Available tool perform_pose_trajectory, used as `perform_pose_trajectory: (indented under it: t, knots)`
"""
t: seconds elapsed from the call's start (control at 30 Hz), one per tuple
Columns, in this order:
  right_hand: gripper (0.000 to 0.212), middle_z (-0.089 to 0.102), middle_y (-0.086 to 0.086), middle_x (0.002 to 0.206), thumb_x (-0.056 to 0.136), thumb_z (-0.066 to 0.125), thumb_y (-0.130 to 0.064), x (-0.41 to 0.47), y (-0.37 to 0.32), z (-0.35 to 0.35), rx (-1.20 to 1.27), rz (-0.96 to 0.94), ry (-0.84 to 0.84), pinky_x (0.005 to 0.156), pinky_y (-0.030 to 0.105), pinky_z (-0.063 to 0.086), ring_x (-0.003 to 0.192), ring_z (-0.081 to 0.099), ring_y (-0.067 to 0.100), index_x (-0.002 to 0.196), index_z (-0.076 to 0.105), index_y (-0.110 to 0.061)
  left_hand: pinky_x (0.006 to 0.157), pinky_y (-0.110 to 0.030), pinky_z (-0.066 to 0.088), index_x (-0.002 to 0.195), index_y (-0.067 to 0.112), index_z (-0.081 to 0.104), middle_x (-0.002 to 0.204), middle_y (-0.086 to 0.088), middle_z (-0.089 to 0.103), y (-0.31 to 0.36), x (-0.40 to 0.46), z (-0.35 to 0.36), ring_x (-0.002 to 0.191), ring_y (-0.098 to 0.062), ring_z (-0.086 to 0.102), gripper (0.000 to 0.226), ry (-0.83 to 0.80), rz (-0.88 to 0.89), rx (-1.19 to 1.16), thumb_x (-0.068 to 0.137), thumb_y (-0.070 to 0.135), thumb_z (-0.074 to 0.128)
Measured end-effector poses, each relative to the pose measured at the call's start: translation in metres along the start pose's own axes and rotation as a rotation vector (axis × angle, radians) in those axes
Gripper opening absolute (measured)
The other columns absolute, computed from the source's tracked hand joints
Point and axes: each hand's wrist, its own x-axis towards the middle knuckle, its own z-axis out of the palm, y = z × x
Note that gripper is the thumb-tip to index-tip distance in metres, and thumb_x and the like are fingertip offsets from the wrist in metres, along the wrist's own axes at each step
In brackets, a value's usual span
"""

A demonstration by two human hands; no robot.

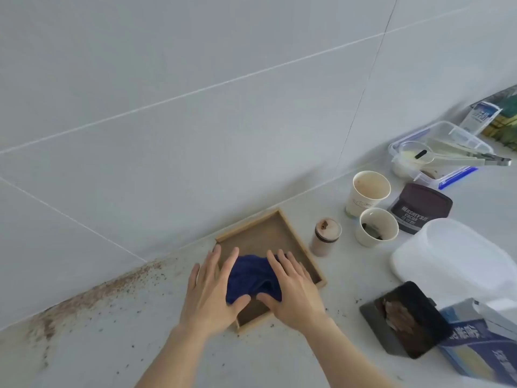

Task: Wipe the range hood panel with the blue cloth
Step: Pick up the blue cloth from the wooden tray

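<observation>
Both hands are flat on a blue cloth (253,277) that sits bunched up inside a shallow wooden tray (291,233) on the pale surface (279,359). The tray is pushed up against the tiled wall (195,107). Left hand (212,287) covers the cloth's left side, fingers (232,261) spread and lying flat, thumb tucked toward the middle. Right hand (293,292) does the same on the right side, fingers spread, thumb nearly meeting the other one over the cloth. Neither hand is pinching it, just pressing down palms-first.

Brown powder (92,295) is scattered along the seam where the wall meets the surface, left of the tray, with dark specks farther out.

Right of the tray is a small spice jar (325,237), then two paper cups (369,193), the nearer one with something dark inside. Behind those sits a dark cocoa tub (419,208) and a clear container (436,152) holding tongs and scoops. A white plastic lid (453,253) sits at the right edge, with a black scraper (402,317) smeared with brown just in front of it and a blue box (475,348) beside that.

Can't spot any range hood panel in this view.
</observation>
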Motion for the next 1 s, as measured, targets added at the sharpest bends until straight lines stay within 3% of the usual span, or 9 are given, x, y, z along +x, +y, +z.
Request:
perform_pose_trajectory:
  t: [0.07, 0.13, 0.23, 0.33, 0.4, 0.53, 0.73, 1.0]
  knots:
    - [0.084, 0.024, -0.002, 0.171, 0.099, 0.057, -0.058, 0.001, 0.003, 0.007, 0.002, 0.014, 0.031, 0.128, 0.040, 0.020, 0.160, 0.014, 0.025, 0.165, 0.016, -0.027, 0.129, -0.043, 0.005, 0.160, 0.043, -0.007, 0.174, -0.003, -0.001, -0.001, 0.002, 0.006, 0.160, -0.022, 0.007, 0.097, -0.043, -0.024, 0.014, 0.091, 0.064, 0.057]
    - [0.075, 0.040, 0.002, 0.165, 0.098, 0.064, -0.050, -0.001, 0.005, 0.013, -0.028, 0.050, 0.058, 0.124, 0.043, 0.031, 0.154, 0.032, 0.028, 0.161, 0.033, -0.022, 0.128, -0.042, 0.012, 0.161, 0.040, 0.005, 0.169, 0.000, 0.024, -0.002, 0.001, 0.011, 0.155, -0.020, 0.024, 0.090, -0.024, -0.028, 0.043, 0.092, 0.060, 0.059]
    - [0.051, 0.073, 0.003, 0.123, 0.082, 0.086, -0.036, 0.000, 0.011, 0.021, -0.091, 0.040, 0.145, 0.096, 0.042, 0.057, 0.116, 0.068, 0.028, 0.127, 0.071, -0.018, 0.123, -0.035, 0.026, 0.155, 0.037, 0.033, 0.148, 0.011, 0.055, 0.003, 0.002, 0.012, 0.138, -0.015, 0.047, 0.073, 0.034, -0.055, 0.057, 0.092, 0.050, 0.067]
    - [0.022, 0.070, -0.005, 0.084, 0.074, 0.093, -0.024, 0.000, 0.011, 0.023, -0.126, 0.001, 0.226, 0.072, 0.035, 0.058, 0.083, 0.067, 0.021, 0.088, 0.076, -0.022, 0.113, -0.029, 0.034, 0.143, 0.037, 0.049, 0.129, 0.014, 0.066, 0.009, 0.003, 0.008, 0.124, -0.014, 0.056, 0.054, 0.085, -0.068, 0.080, 0.093, 0.044, 0.069]
    - [0.026, 0.066, -0.006, 0.071, 0.068, 0.096, -0.016, 0.001, 0.010, 0.023, -0.163, 0.006, 0.235, 0.063, 0.033, 0.055, 0.071, 0.062, 0.020, 0.076, 0.072, -0.023, 0.108, -0.028, 0.036, 0.135, 0.036, 0.055, 0.120, 0.015, 0.069, 0.012, 0.003, 0.005, 0.118, -0.013, 0.059, 0.043, 0.092, -0.069, 0.086, 0.095, 0.042, 0.067]
    - [0.030, 0.065, -0.006, 0.068, 0.066, 0.095, -0.011, 0.004, 0.006, 0.014, -0.203, 0.032, 0.271, 0.062, 0.032, 0.052, 0.067, 0.059, 0.019, 0.074, 0.070, -0.023, 0.103, -0.029, 0.038, 0.129, 0.035, 0.059, 0.116, 0.014, 0.072, 0.013, 0.002, -0.006, 0.113, -0.014, 0.059, 0.033, 0.114, -0.088, 0.116, 0.097, 0.044, 0.062]
    - [0.028, 0.070, -0.004, 0.082, 0.072, 0.090, -0.010, 0.005, -0.007, -0.021, -0.208, -0.007, 0.322, 0.073, 0.034, 0.055, 0.080, 0.063, 0.022, 0.088, 0.070, -0.023, 0.099, -0.031, 0.037, 0.123, 0.038, 0.063, 0.112, 0.016, 0.074, 0.006, -0.002, -0.035, 0.111, -0.014, 0.058, 0.027, 0.180, -0.057, 0.121, 0.098, 0.046, 0.060]
    - [0.028, 0.067, -0.004, 0.076, 0.068, 0.089, -0.004, 0.008, -0.045, -0.072, -0.273, -0.142, 0.504, 0.069, 0.035, 0.052, 0.079, 0.063, 0.025, 0.081, 0.070, -0.020, 0.093, -0.035, 0.036, 0.109, 0.037, 0.067, 0.097, 0.012, 0.074, -0.002, -0.018, -0.098, 0.103, -0.019, 0.060, 0.014, 0.358, -0.046, 0.133, 0.098, 0.042, 0.061]
